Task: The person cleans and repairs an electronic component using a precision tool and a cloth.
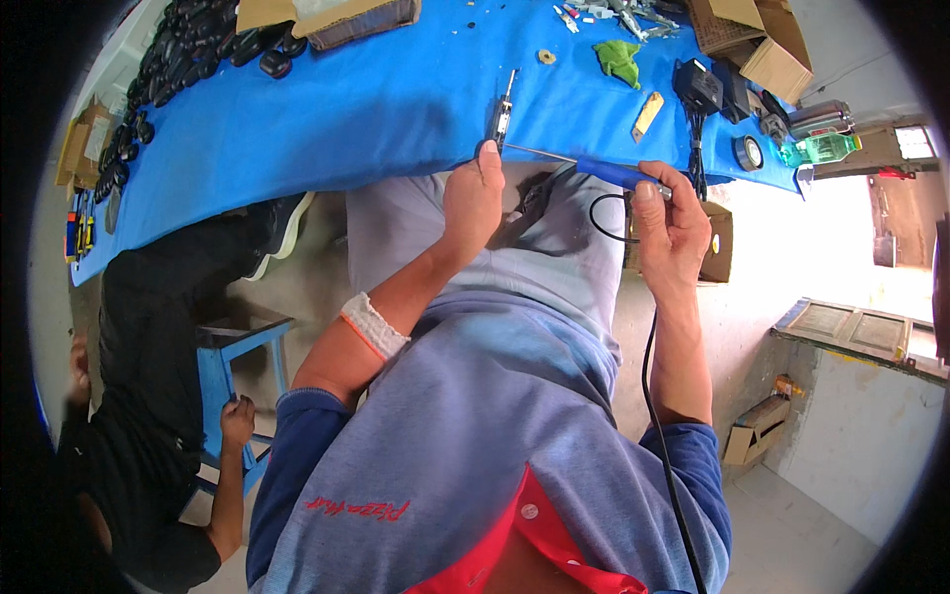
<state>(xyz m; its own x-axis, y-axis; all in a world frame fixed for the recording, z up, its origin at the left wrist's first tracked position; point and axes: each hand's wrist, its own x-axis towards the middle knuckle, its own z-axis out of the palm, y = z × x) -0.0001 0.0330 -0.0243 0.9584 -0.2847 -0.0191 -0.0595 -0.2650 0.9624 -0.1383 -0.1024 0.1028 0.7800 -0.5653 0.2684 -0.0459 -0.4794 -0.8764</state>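
My left hand (475, 203) is closed round the lower end of a slim black-and-silver part with a thin metal rod (504, 117), held upright at the table's near edge. My right hand (676, 228) grips the blue handle of a screwdriver (606, 174) between thumb and fingers. Its long thin shaft points left, and the tip comes up to the slim part just above my left thumb. Whether the tip touches it, I cannot tell. A black cable (648, 366) hangs by my right forearm and loops near the screwdriver.
On the blue-covered table (396, 109) lie many black rounded pieces (188, 59), an open carton (336, 22), a green cloth (618, 62), a black power adapter (699, 87), a tape roll (748, 152) and a green bottle (821, 149). Another person (148, 356) sits left, beside a blue stool (223, 366).
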